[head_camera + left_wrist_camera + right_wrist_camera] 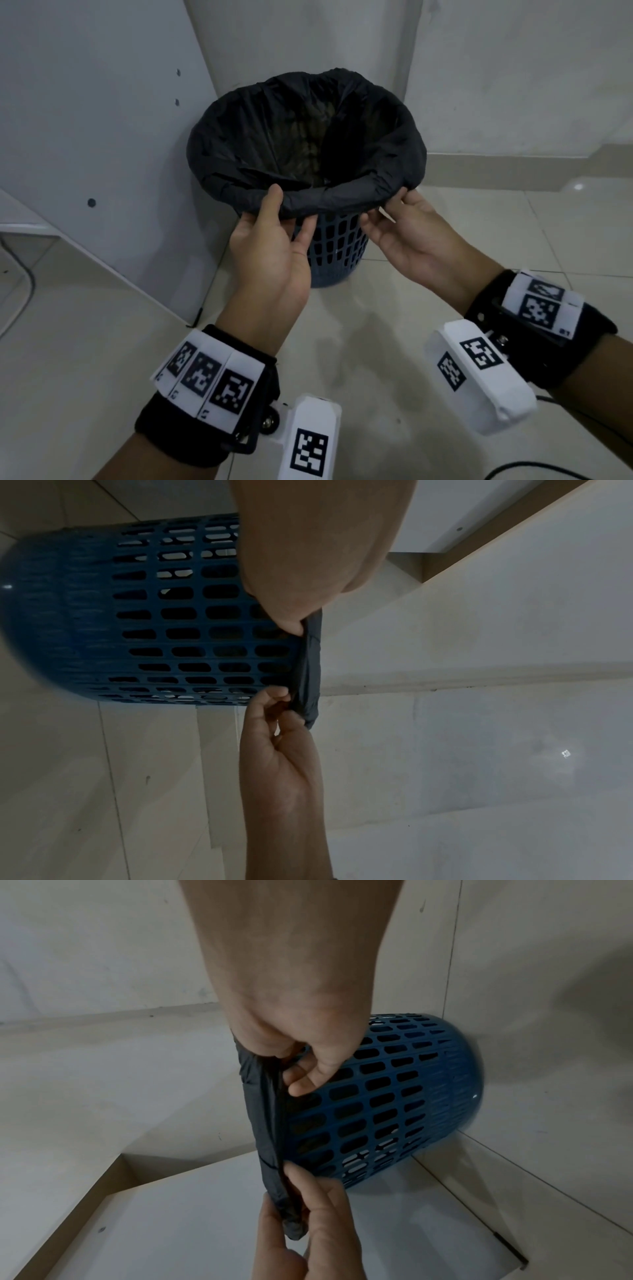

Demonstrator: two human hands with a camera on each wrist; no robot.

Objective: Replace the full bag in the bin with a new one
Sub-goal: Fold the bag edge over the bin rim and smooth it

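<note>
A blue perforated bin (337, 246) stands on the floor in a corner, lined with a black bag (342, 200) whose hem is folded over the rim. Something dim and mottled shows deep inside the bag. My left hand (289, 214) pinches the hem at the near left, thumb on top and fingers under the fold. My right hand (385, 209) pinches the hem at the near right. In the left wrist view my left hand (294, 626) and right hand (284, 704) both grip the bag (310, 664). The right wrist view shows my right hand (291, 1069) and left hand (298, 1199) on the hem (267, 1123).
A white cabinet panel (102, 137) stands close on the bin's left, and a wall (479, 68) rises behind it. Pale floor tiles (376, 342) spread in front. A dark cable (27, 274) lies at far left, and another (534, 469) at bottom right.
</note>
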